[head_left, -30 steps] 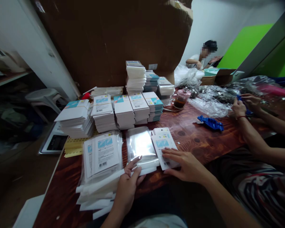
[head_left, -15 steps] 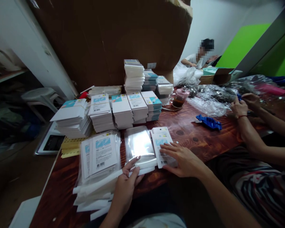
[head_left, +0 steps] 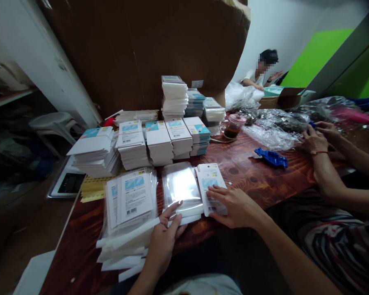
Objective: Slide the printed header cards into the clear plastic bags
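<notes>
A pile of clear plastic sleeves (head_left: 182,186) lies flat at the middle of the table's near side. My left hand (head_left: 167,231) pinches the white lower edge of the sleeves, thumb on top. To their right is a small pile of printed white cards (head_left: 213,180), with the fingers of my right hand (head_left: 233,205) spread flat over its lower part. Left of the sleeves, filled sleeves with cards inside (head_left: 135,194) lie overlapping, their white flaps pointing toward me.
Banded card stacks (head_left: 160,143) stand behind the sleeves, with taller packed stacks (head_left: 174,96) farther back. A glass cup of brown drink (head_left: 233,126) and a blue plastic part (head_left: 271,158) lie to the right. A neighbour's hands (head_left: 318,137) work at the far right; another person sits behind.
My hands stay nearly in place on the sleeves and the cards. The neighbour's hands at the right have shifted slightly. The person behind has lowered an arm toward the box.
</notes>
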### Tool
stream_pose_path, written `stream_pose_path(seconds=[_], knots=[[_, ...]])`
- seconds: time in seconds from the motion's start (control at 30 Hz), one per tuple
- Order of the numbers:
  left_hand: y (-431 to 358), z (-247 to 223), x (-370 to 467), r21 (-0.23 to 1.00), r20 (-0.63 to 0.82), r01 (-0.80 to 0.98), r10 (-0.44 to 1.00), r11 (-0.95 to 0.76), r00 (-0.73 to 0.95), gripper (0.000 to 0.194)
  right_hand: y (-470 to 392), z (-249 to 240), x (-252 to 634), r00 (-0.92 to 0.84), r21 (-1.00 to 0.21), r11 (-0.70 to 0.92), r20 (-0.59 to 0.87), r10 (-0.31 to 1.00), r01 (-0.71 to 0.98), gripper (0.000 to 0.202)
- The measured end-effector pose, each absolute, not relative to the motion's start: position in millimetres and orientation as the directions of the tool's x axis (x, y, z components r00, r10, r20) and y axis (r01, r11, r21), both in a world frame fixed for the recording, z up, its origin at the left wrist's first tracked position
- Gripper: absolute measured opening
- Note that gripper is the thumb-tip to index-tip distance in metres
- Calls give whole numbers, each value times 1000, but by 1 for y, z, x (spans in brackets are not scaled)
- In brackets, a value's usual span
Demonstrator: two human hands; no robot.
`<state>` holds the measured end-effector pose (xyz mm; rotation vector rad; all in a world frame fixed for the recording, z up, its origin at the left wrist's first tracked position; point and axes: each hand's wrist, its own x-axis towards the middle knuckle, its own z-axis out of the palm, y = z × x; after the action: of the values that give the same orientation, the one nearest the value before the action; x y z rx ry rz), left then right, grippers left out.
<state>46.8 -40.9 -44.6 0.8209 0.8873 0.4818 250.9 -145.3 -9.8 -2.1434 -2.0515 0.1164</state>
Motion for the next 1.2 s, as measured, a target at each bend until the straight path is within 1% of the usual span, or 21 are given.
stream_pose_path(seconds=[0.23,0.43,0.67,0.9,1.07,1.2], knots=[[-41,-45,46,784,-483,-52,660,619,575,42,-144,-7,249,40,-150,-33,45,998,988,53],[-40,-42,46,766,-498,-75,663,639,558,47,-145,-6,253,20,-207,-5,73,997,978,51],[-40,-42,47,750,-518,-78,656,657,549,44,-144,-9,252,37,-199,-22,71,997,980,51],[-40,-42,46,756,-513,-75,659,651,551,47,-143,-8,252,39,-206,-25,68,997,978,51],[-40,-42,46,770,-508,-56,664,636,549,47,-143,-7,248,49,-181,-36,64,997,983,50],[-39,-44,46,765,-505,-74,667,640,549,48,-143,-15,241,24,-114,-12,109,994,993,54]])
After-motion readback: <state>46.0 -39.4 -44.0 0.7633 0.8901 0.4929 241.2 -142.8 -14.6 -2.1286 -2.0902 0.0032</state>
